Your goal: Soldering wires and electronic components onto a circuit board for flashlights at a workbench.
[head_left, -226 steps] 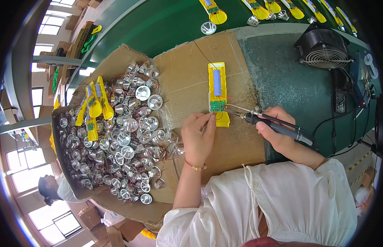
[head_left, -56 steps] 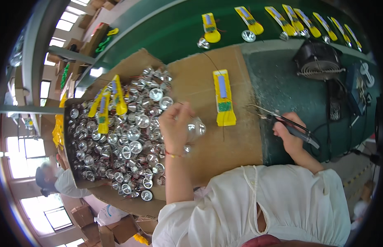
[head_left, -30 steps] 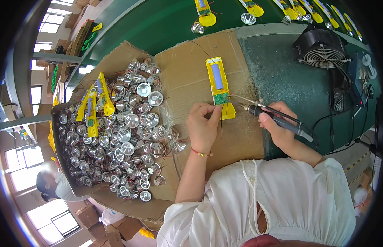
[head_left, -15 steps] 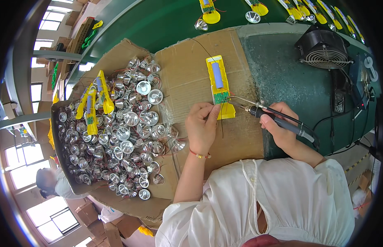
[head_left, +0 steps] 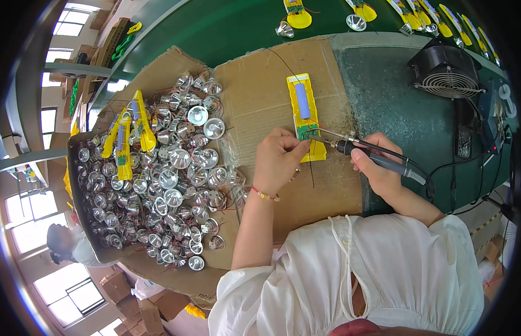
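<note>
The left hand [head_left: 282,159] has its thumb and forefinger drawn together at the near end of the yellow housing [head_left: 312,109], just beside the green circuit board [head_left: 306,131] set in it; whether a wire is pinched there I cannot tell. The right hand [head_left: 382,180], to the right of the housing, is wrapped around the grey handle of a soldering iron [head_left: 387,163], whose thin curved metal tube [head_left: 334,134] reaches over the housing to the board.

The housing lies face up and looks like light, fairly stiff, smooth plastic, likely to slide if nudged. The board and its fine wires seem the fragile part; the plastic side walls look the safer hold, well clear of the hot end. The purple cell [head_left: 302,101], farther up inside the housing, is probably its heaviest piece.

Under the housing is a cardboard sheet [head_left: 255,101]. Left of the housing, a box [head_left: 185,59] brims with silvery reflectors [head_left: 172,197]; to its far right stands a black fan [head_left: 448,73].
</note>
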{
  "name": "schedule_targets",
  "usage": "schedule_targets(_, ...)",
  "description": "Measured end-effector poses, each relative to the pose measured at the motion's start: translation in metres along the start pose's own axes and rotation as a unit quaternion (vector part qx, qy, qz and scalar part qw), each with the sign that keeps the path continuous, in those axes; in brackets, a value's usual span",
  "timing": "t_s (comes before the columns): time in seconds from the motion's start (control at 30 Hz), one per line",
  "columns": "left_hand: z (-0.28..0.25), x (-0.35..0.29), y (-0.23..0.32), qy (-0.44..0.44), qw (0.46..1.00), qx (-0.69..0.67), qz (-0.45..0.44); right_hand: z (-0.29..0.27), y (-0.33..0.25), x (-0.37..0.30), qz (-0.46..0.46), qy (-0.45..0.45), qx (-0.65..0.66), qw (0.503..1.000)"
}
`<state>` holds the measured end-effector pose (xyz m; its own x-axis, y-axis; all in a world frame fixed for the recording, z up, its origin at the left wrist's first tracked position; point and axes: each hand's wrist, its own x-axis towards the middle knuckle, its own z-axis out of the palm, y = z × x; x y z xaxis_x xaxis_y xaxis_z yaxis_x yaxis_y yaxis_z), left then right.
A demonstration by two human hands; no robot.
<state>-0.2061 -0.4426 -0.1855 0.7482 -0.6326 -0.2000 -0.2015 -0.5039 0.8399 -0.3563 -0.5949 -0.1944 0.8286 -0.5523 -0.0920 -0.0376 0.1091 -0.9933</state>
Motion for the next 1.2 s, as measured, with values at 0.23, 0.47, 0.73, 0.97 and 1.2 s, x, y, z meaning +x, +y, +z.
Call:
schedule_targets(0.23,0.001,0.0,-0.002,-0.003,1.0,-0.005,-0.008,0.0,-0.01,-0.007,0.048,0.029,0.066,0.996)
schedule_targets(0.47,0.001,-0.001,-0.002,0.013,1.0,-0.006,0.001,-0.02,-0.01,-0.015,-0.003,0.043,0.06,0.997)
schedule_targets(0.73,-0.004,-0.022,0.015,0.035,0.979,-0.17,-0.105,-0.047,0.001,-0.019,-0.016,0.074,0.027,0.997)
schedule_targets(0.97,-0.012,0.035,0.022,0.046,0.982,0.17,0.062,-0.057,0.012,-0.014,0.004,0.12,0.014,0.993)
schedule_targets(1.2,-0.117,0.158,0.039,0.21,0.944,0.247,0.063,-0.056,0.015,-0.014,0.008,0.119,0.011,0.993)
